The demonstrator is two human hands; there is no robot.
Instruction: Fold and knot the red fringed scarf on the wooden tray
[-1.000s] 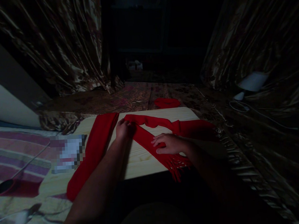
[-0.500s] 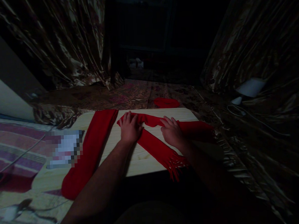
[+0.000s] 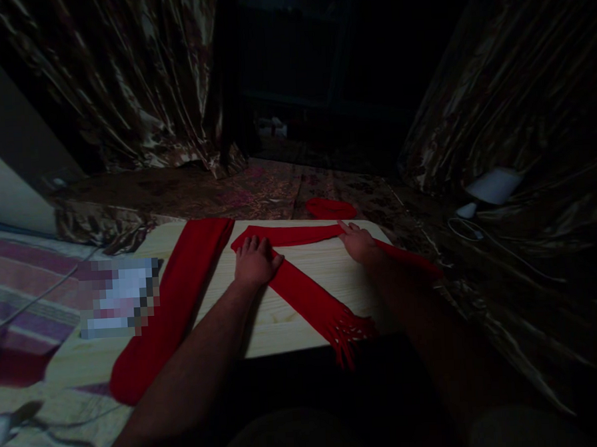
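Observation:
A fringed red scarf [image 3: 307,296] lies bent at a sharp angle on the pale wooden tabletop [image 3: 301,270]. Its fringed end points toward me over the near edge, while the other length runs right along the far side. My left hand [image 3: 255,260] rests flat on the scarf near the fold, fingers spread. My right hand [image 3: 360,243] grips the far length near the table's right end, fingertips at its edge. Part of the scarf passes beneath that hand and trails off the right side. To the left lies a wide folded strip of red cloth [image 3: 176,290].
Beyond the far edge sits a red cloth ring-like bundle [image 3: 331,208]. A blurred-out flat item [image 3: 122,296] lies at the table's left. Striped bedding [image 3: 26,278] with cables is at left; a white lamp [image 3: 494,185] stands at right. Patterned curtains [image 3: 171,90] hang behind.
My right hand has moved right and away from me, along the scarf. The far length, rumpled before, is now straighter and smoother. My left hand has stayed near the fold, shifting slightly toward me.

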